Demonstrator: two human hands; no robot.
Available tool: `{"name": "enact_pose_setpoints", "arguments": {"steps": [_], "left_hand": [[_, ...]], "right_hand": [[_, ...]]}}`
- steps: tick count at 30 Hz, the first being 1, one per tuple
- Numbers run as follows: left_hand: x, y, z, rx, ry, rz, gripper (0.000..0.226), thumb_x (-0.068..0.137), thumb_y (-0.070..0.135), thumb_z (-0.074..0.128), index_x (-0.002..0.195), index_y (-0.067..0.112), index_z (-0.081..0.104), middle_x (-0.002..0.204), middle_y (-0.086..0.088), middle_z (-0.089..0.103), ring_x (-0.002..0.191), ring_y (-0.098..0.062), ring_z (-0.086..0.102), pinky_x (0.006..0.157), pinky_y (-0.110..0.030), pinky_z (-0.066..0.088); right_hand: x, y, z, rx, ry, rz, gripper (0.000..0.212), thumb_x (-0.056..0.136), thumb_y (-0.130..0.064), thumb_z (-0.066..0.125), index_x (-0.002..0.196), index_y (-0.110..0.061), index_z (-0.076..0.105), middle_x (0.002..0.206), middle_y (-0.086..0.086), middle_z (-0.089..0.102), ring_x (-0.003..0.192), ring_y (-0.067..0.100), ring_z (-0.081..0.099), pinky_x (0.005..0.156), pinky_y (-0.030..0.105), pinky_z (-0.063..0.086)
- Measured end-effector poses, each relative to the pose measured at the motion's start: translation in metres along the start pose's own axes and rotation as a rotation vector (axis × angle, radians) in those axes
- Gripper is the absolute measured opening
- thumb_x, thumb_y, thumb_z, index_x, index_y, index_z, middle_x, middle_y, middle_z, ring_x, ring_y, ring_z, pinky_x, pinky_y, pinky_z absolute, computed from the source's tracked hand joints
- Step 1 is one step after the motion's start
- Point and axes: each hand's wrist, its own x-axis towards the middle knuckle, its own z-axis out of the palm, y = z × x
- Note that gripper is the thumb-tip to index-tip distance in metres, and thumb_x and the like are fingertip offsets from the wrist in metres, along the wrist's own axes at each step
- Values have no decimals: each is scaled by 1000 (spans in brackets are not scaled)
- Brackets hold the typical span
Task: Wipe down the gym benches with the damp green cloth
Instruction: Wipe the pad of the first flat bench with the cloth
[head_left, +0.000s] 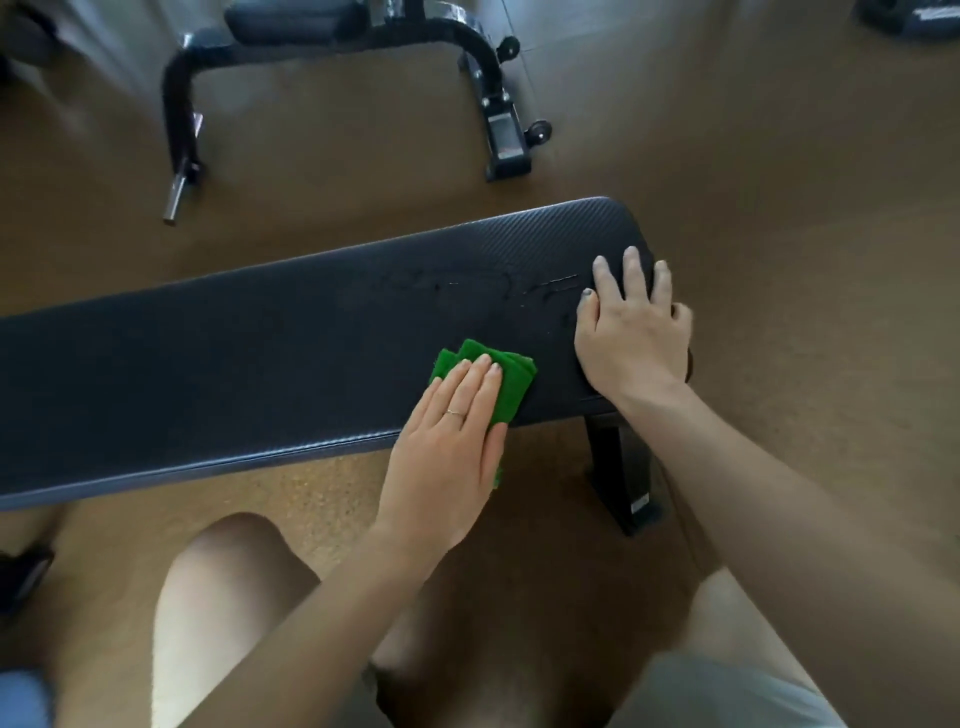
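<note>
The left hand (451, 436) lies flat with straight fingers on the folded green cloth (506, 382), pressing it onto the black padded bench (234, 364) near the right end, close to the near edge. Part of the cloth hangs over that near edge under the palm. The right hand (631, 332) is spread open on the right end of the pad, fingers straight, holding nothing, and seems to steady the bench. Faint wet streaks (545, 288) show on the pad just left of the right hand, toward the far edge; the long stretch of pad to the left looks dry as far as can be told.

Risks from here, as a judgement: the cloth is only pressed, not gripped, so a fast stroke could let it bunch or slide off the near edge onto the floor (779, 156). Leaning hard on the bench's end, beyond its leg (621, 467), could tip or shift the bench. The area under the right hand may get missed unless that hand is lifted. A second bench (332, 52) stands far off on the floor, untouched
</note>
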Motion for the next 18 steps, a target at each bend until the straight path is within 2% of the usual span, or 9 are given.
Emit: {"name": "enact_pose_setpoints", "arguments": {"steps": [4, 8, 10, 14, 18], "left_hand": [[1, 20, 8, 61, 14, -126, 52, 112, 40, 25, 159, 17, 33, 165, 0, 35, 155, -18, 27, 126, -35, 12], [25, 23, -2, 2, -32, -119, 57, 110, 42, 18, 160, 19, 31, 166, 2, 32, 156, -16, 24, 128, -33, 11], [48, 17, -9, -55, -38, -110, 54, 110, 38, 22, 161, 20, 29, 168, 4, 29, 156, -13, 20, 129, -30, 9], [105, -3, -8, -155, -62, -203, 53, 111, 34, 24, 162, 18, 25, 170, 2, 21, 158, -13, 13, 129, -32, 7], [152, -27, -8, -198, -81, -323, 54, 112, 33, 22, 163, 16, 21, 171, -1, 17, 158, -16, 10, 129, -34, 6]], "right_hand": [[-4, 3, 1, -23, 1, -40, 57, 108, -44, 22, 163, -28, 22, 172, 6, 10, 157, 36, 7, 121, 58, 23], [-4, 3, -1, -40, -22, -61, 58, 108, -43, 25, 163, -26, 21, 172, 8, 9, 157, 37, 6, 121, 59, 23], [-2, 0, -2, -61, -37, -71, 59, 108, -43, 23, 163, -24, 19, 172, 9, 8, 157, 38, 5, 121, 60, 22], [7, -6, -2, -125, -76, -79, 64, 108, -49, 17, 163, -18, 16, 171, 17, 5, 156, 42, 0, 124, 63, 9], [31, -35, 2, -113, -78, -227, 59, 109, -45, 15, 163, -23, 20, 171, 16, 7, 158, 33, -6, 124, 63, 1]]}}
